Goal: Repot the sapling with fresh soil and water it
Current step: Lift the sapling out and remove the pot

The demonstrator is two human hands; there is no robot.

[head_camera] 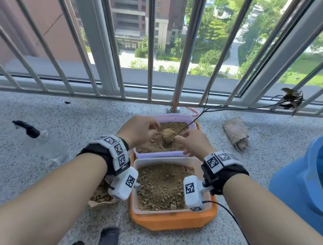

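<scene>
While both hands reach over the far purple tub [186,117] of soil, the sapling [168,135], a pale seed w/ thin dark stem leaning far-right to withered leaves, sits in a small hollow at tub centre. Left hand [138,130] grip: fingers curled just left of seed, contact unclear. Right hand [192,141] grip: fingers curled, tips just right of seed, can't tell if pinching. Near tub [135,205], clear, holds loose soil inside an orange tray [172,220]. Blue bucket [300,181] at right; clear bottle [51,144] at left on stone ledge [27,166].
</scene>
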